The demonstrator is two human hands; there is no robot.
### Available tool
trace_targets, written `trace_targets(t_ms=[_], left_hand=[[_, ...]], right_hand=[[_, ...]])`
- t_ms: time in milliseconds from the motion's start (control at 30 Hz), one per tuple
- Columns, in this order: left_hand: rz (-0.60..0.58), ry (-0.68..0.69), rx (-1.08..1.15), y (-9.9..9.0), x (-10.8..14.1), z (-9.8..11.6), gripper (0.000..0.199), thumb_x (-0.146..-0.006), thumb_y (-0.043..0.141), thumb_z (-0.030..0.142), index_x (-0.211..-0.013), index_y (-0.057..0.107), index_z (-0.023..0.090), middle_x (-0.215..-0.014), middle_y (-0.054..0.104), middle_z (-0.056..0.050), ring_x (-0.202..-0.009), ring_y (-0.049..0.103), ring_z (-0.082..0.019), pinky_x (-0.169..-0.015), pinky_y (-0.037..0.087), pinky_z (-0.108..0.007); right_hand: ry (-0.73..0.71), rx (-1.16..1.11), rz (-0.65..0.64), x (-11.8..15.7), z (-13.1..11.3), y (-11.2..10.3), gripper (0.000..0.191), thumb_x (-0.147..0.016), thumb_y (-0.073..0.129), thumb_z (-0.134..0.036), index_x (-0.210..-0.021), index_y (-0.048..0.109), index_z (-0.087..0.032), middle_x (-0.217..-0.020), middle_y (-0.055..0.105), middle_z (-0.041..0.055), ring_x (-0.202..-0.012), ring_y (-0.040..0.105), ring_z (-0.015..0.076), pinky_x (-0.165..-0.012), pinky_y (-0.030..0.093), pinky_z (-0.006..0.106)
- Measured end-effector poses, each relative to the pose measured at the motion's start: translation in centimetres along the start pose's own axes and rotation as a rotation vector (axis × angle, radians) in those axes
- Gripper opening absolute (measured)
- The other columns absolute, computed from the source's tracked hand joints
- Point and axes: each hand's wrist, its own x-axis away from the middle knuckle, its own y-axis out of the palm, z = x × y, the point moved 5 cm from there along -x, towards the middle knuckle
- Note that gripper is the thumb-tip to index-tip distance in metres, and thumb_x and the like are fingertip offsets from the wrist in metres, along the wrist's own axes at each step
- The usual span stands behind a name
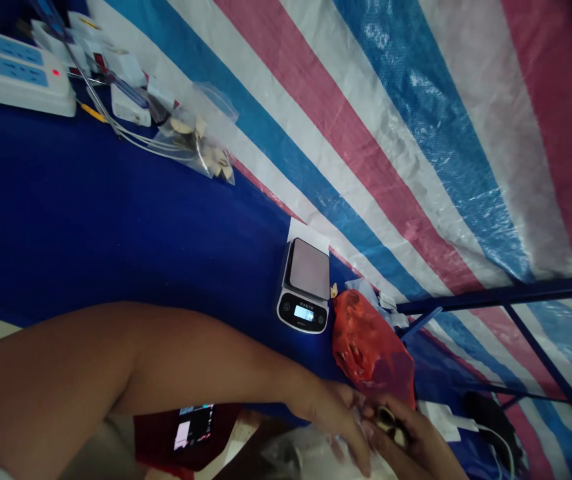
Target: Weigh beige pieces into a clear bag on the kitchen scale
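My left hand reaches across the blue table, fingers spread and touching the right hand. My right hand sits cupped at the bottom edge with a few small pale and dark pieces in its palm. Just behind both hands lies a red plastic bag with brownish contents. Beyond it stands a small digital scale, its display lit and its pan bare. A crumpled clear plastic bag lies under my left hand.
A clear bag of pale slices and a white power strip with chargers and cables lie at the far left. A striped tarp forms the wall behind. A lit phone rests below my forearm. Blue metal frame bars run at right.
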Motion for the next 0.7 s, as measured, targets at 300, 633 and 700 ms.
trace_targets(t_ms=[300, 633, 700], left_hand=[[-0.118, 0.111, -0.005, 0.4, 0.5, 1.1, 0.053, -0.033, 0.09, 0.021, -0.082, 0.07, 0.019, -0.084, 0.067, 0.002, -0.075, 0.06, -0.012, -0.062, 0.049, -0.023], [-0.038, 0.061, 0.055, 0.1, 0.4, 0.9, 0.056, -0.026, 0.088, 0.011, -0.078, 0.068, 0.016, -0.079, 0.066, 0.002, -0.072, 0.06, -0.013, -0.062, 0.052, -0.025], [-0.016, 0.043, 0.057, 0.1, 0.2, 0.8, 0.057, -0.024, 0.088, 0.008, -0.076, 0.066, 0.016, -0.078, 0.066, 0.002, -0.07, 0.061, -0.013, -0.061, 0.053, -0.026]], right_hand=[[-0.074, 0.026, 0.155, -0.2, 0.0, -0.5, 0.038, -0.09, 0.066, -0.051, -0.112, 0.076, -0.023, -0.101, 0.076, 0.01, -0.094, 0.074, 0.0246, -0.082, 0.06, 0.028], [-0.086, 0.072, 0.273, 0.4, -0.2, -1.3, 0.045, -0.085, 0.068, -0.06, -0.11, 0.078, -0.024, -0.086, 0.077, 0.0069, -0.071, 0.072, 0.022, -0.067, 0.061, 0.025], [-0.038, 0.089, 0.286, 0.8, -0.7, -1.1, 0.049, -0.083, 0.067, -0.065, -0.107, 0.08, -0.024, -0.087, 0.078, 0.0064, -0.068, 0.071, 0.0208, -0.062, 0.059, 0.023]])
